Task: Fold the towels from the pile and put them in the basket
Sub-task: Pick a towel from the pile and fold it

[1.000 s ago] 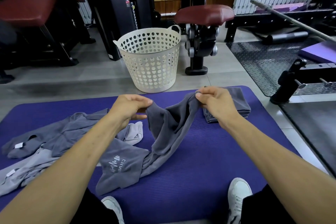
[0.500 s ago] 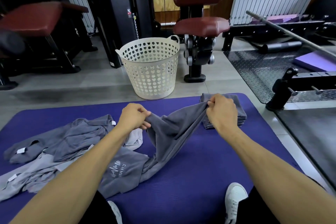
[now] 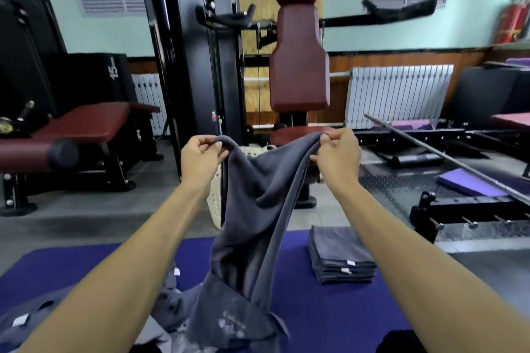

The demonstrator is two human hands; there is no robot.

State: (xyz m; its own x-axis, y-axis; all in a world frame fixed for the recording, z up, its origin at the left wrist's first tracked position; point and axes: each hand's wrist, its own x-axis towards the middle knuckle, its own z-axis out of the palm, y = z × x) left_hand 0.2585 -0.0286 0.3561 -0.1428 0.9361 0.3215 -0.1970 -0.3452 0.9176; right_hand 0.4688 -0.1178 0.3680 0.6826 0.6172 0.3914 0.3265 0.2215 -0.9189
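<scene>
Towel [image 3: 252, 226], dark grey and soft, hangs limp between two raised hands, sagging in a deep fold between the grips, its lower end bunched on the purple mat [image 3: 329, 321] below them. It looks light and floppy, likely to hold no shape by itself, so corners along the top edge seem the best holds. The left hand [image 3: 199, 159] pinches one bunched top corner; the right hand [image 3: 338, 155] pinches the other, both arms stretched forward. Below the right grip sits a stack of folded towels [image 3: 341, 261]; the white basket [image 3: 215, 195] shows partly behind the cloth.
</scene>
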